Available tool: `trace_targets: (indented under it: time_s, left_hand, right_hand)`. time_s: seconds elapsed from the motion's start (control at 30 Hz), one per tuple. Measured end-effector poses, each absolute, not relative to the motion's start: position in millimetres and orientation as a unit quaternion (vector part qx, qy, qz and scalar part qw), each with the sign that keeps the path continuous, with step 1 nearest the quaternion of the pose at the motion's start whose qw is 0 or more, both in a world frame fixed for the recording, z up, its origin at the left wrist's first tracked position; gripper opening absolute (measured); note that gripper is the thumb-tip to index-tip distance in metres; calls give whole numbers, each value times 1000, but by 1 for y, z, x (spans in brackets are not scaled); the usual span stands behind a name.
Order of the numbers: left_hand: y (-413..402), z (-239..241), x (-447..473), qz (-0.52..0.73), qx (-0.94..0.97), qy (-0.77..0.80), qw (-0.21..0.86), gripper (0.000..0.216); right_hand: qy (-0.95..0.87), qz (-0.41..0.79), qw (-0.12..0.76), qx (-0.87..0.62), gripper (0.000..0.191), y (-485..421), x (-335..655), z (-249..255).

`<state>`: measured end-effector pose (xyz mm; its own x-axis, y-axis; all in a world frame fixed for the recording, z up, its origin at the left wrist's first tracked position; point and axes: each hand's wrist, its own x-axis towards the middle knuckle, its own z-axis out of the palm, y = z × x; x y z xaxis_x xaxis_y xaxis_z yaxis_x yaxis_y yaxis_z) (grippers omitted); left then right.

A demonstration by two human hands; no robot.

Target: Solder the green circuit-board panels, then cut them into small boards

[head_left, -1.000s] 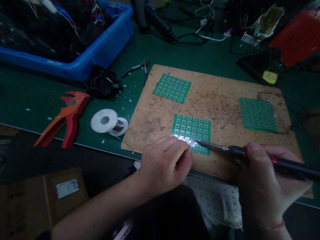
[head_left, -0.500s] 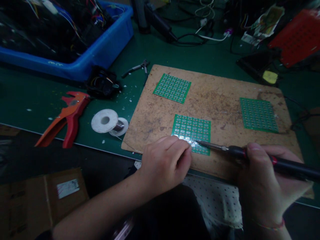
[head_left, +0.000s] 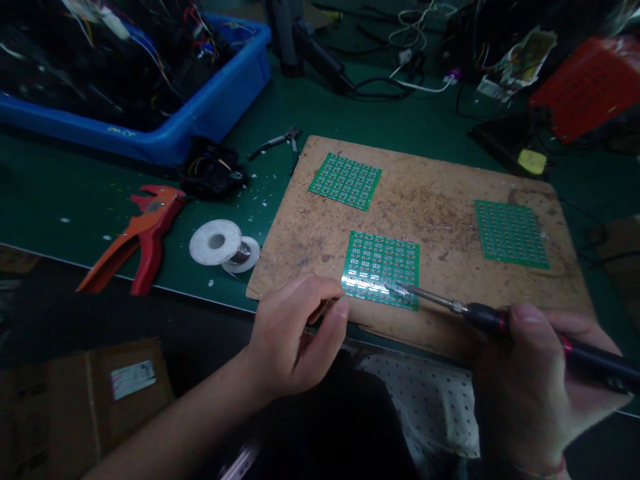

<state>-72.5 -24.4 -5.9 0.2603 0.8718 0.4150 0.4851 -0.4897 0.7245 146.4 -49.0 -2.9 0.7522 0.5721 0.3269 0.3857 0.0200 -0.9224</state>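
My right hand (head_left: 545, 373) is wrapped round a soldering iron (head_left: 483, 317), whose tip rests at the lower right part of a green circuit board panel (head_left: 383, 260). Light glares off that panel's lower rows. At its lower left corner, my left hand (head_left: 300, 333) is closed, thumb and forefinger pinched together. Solder wire (head_left: 234, 274) leads off a white spool (head_left: 216, 242) toward this hand; the bit at the fingertips is too fine to see. Two more panels lie on the brown board (head_left: 425, 193): one at upper left (head_left: 345, 181), another at right (head_left: 513, 233).
Left of the board are red-orange cutters (head_left: 150, 227), a black part with wires (head_left: 213, 170) and small pliers (head_left: 280, 142). A blue bin (head_left: 220, 93) full of wired parts stands behind. At back right are an iron stand with yellow sponge (head_left: 532, 161) and a red box (head_left: 585, 87).
My left hand has drawn back leftward from the panel's lower rows, uncovering them. The iron's tip stays near the same spot, its handle slightly lower. The view has shifted a little.
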Motion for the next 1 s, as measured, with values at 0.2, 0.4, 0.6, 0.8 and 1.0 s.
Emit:
trace_targets:
  time_s: [0.2, 0.4, 0.6, 0.8, 1.0]
  left_hand:
    - [-26, -9, -67, 401, 776, 425, 235, 7]
    - [-26, -14, -58, 394, 786, 426, 212, 12]
    - [-24, -17, -55, 379, 794, 424, 216, 13]
    - [-24, -18, -56, 373, 795, 422, 226, 11]
    - [-24, -19, -55, 370, 797, 421, 226, 10]
  right_hand:
    - [-379, 72, 617, -685, 19, -60, 144, -7]
    - [-364, 102, 620, -687, 22, -55, 145, -8]
    - [-371, 90, 599, -703, 23, -55, 144, -7]
    - [-360, 90, 600, -709, 24, -53, 141, -7]
    - [-367, 85, 604, -702, 23, -52, 141, -8]
